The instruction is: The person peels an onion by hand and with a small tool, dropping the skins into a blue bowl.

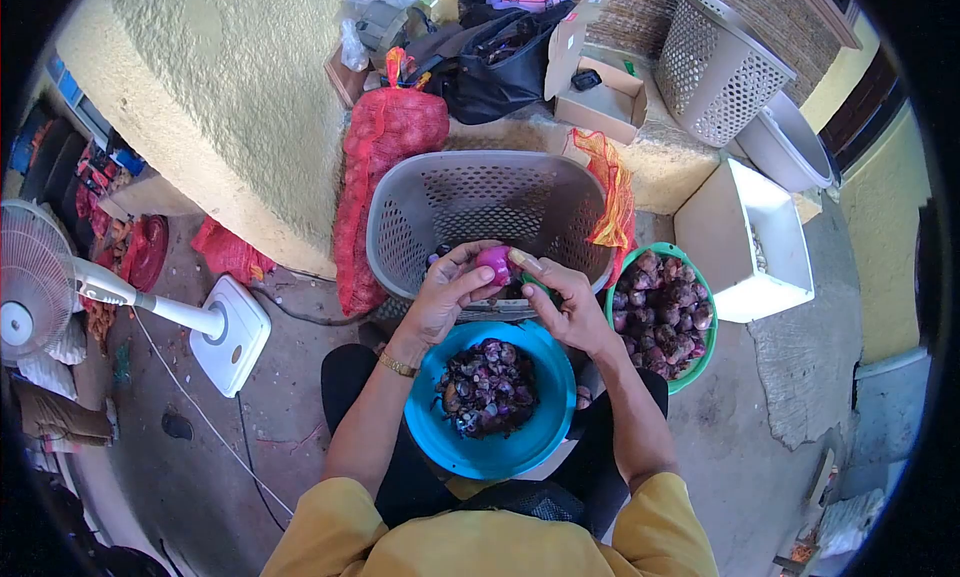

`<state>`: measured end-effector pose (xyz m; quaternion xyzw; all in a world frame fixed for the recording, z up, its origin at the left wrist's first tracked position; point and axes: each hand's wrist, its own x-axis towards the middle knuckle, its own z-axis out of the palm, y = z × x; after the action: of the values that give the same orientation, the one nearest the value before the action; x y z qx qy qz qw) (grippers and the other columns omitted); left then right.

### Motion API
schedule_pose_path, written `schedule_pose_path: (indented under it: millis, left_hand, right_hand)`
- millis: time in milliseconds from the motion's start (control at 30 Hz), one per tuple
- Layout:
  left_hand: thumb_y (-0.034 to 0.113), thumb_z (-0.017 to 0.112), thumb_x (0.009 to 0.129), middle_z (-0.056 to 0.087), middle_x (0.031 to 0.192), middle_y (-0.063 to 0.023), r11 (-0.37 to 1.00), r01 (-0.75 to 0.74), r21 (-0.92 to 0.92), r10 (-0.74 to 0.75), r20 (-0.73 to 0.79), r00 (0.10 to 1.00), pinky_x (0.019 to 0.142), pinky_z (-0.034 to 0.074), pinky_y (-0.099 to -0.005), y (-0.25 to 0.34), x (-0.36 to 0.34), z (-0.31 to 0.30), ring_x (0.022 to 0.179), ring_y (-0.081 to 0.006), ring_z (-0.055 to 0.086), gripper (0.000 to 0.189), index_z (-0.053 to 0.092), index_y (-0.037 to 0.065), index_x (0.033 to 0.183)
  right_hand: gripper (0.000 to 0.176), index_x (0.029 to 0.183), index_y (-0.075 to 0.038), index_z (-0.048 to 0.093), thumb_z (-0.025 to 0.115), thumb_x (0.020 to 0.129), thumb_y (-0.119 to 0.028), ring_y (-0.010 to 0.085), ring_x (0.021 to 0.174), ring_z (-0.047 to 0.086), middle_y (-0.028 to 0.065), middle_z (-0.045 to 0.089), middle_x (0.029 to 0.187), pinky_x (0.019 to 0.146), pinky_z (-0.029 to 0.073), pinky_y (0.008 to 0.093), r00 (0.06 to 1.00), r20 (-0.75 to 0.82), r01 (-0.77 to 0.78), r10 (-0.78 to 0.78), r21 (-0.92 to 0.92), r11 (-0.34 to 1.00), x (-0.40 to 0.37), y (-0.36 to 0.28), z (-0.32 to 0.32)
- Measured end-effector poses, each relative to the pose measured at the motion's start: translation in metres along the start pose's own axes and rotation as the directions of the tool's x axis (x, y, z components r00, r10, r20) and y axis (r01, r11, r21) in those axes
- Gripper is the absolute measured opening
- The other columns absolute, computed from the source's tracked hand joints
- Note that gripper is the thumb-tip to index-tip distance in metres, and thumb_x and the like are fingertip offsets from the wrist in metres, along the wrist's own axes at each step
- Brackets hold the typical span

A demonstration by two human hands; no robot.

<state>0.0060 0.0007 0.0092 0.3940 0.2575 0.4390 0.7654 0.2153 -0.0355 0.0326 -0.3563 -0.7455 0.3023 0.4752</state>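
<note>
Yellow wall fills upper left, concrete floor below it. Person sits facing it, yellow sleeves at the bottom edge

Grey basket stands upright dead ahead, against the wall's base. Red mesh sack leans on the wall, touching the basket's left side. Second grey basket lies tipped over at upper right, well apart. White box is right of the first basket. Fan sits far left, its white base on the floor

Blue bowl rests on the lap, a pile of purple peels in its middle. Green bowl is just beside it on the right, full of unpeeled onions

Both hands are together above the blue bowl's far rim, in front of the basket. Left hand is clamped on a peeled onion, fingers wrapped round its left and underside. Right hand has a fingertip touching the onion's right side and the other fingers curled over a green item; what it is can't be told
</note>
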Motion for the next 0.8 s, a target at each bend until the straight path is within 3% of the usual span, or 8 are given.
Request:
schedule_pose_path:
  millis: [333, 433, 500, 533, 633, 667, 800]
  left_hand:
    - [0.003, 0.069, 0.089, 0.058, 0.129, -0.009, 0.998, -0.058, 0.015, 0.058, -0.013, 0.998, 0.098, 0.055, -0.0358, 0.0, 0.001, -0.001, 0.117, -0.0198, 0.061, 0.054, 0.049, 0.006, 0.139]
    - [0.003, 0.075, 0.084, 0.054, 0.131, -0.0079, 0.997, -0.067, 0.021, 0.067, 0.012, 0.998, 0.103, 0.051, -0.0349, 0.002, 0.0, -0.003, 0.121, -0.0179, 0.057, 0.062, 0.047, 0.005, 0.14]
    - [0.002, 0.074, 0.084, 0.054, 0.131, -0.0082, 0.997, -0.081, 0.017, 0.081, 0.024, 0.996, 0.104, 0.051, -0.0354, 0.002, -0.001, -0.002, 0.121, -0.0185, 0.057, 0.062, 0.046, 0.005, 0.14]
    - [0.002, 0.073, 0.084, 0.054, 0.131, -0.0084, 0.996, -0.093, 0.013, 0.093, 0.036, 0.995, 0.104, 0.05, -0.036, 0.003, -0.002, -0.001, 0.121, -0.0191, 0.057, 0.063, 0.046, 0.006, 0.14]
    - [0.003, 0.065, 0.089, 0.054, 0.132, -0.0115, 0.995, -0.073, -0.069, 0.078, 0.068, 0.995, 0.102, 0.053, -0.0388, 0.008, -0.005, 0.0, 0.122, -0.0241, 0.058, 0.058, 0.043, 0.005, 0.142]
    - [0.003, 0.065, 0.089, 0.054, 0.132, -0.0115, 0.995, -0.074, -0.069, 0.078, 0.068, 0.995, 0.102, 0.053, -0.0388, 0.009, -0.005, -0.001, 0.122, -0.0241, 0.058, 0.058, 0.043, 0.005, 0.142]
    - [0.005, 0.058, 0.093, 0.054, 0.135, -0.0147, 0.981, -0.092, -0.173, 0.099, 0.03, 0.995, 0.105, 0.05, -0.0418, 0.006, -0.001, -0.006, 0.123, -0.0268, 0.058, 0.051, 0.042, 0.001, 0.141]
  right_hand:
    - [0.036, 0.131, 0.0, 0.062, 0.06, 0.095, -0.004, 0.017, 0.073, 0.055, 0.0125, 0.057, 0.08, 0.071, 0.047, 0.0327, 0.994, 0.012, -0.109, 0.109, -0.025, 0.994, -0.001, 0.0, 0.0]
    - [0.035, 0.132, -0.001, 0.061, 0.058, 0.098, -0.006, 0.0135, 0.079, 0.056, 0.0083, 0.064, 0.089, 0.075, 0.048, 0.0309, 0.989, -0.066, -0.129, 0.136, 0.098, 0.987, -0.003, 0.003, 0.003]
    - [0.034, 0.134, -0.002, 0.061, 0.055, 0.101, -0.008, 0.0122, 0.084, 0.056, 0.0062, 0.066, 0.099, 0.08, 0.049, 0.0295, 0.925, -0.068, -0.342, 0.374, 0.282, 0.896, -0.004, 0.002, 0.001]
    - [0.035, 0.136, -0.002, 0.059, 0.054, 0.103, -0.01, 0.0079, 0.077, 0.051, 0.0021, 0.065, 0.1, 0.072, 0.046, 0.0252, 0.91, -0.084, -0.369, 0.406, 0.284, 0.885, -0.006, 0.007, 0.0]
    - [0.036, 0.137, -0.003, 0.058, 0.054, 0.103, -0.011, 0.0034, 0.07, 0.044, -0.0023, 0.063, 0.098, 0.065, 0.04, 0.0207, 0.87, -0.114, -0.415, 0.481, 0.358, 0.836, -0.006, 0.007, -0.007]
    - [0.036, 0.138, -0.005, 0.058, 0.053, 0.103, -0.011, 0.0007, 0.066, 0.036, -0.0061, 0.061, 0.094, 0.06, 0.033, 0.0181, 0.868, -0.111, -0.412, 0.485, 0.386, 0.826, -0.006, 0.005, -0.009]
    - [0.035, 0.136, -0.004, 0.059, 0.055, 0.102, -0.011, 0.002, 0.072, 0.045, -0.0042, 0.063, 0.093, 0.066, 0.041, 0.02, 0.883, -0.03, -0.407, 0.468, 0.45, 0.795, -0.01, -0.005, -0.019]
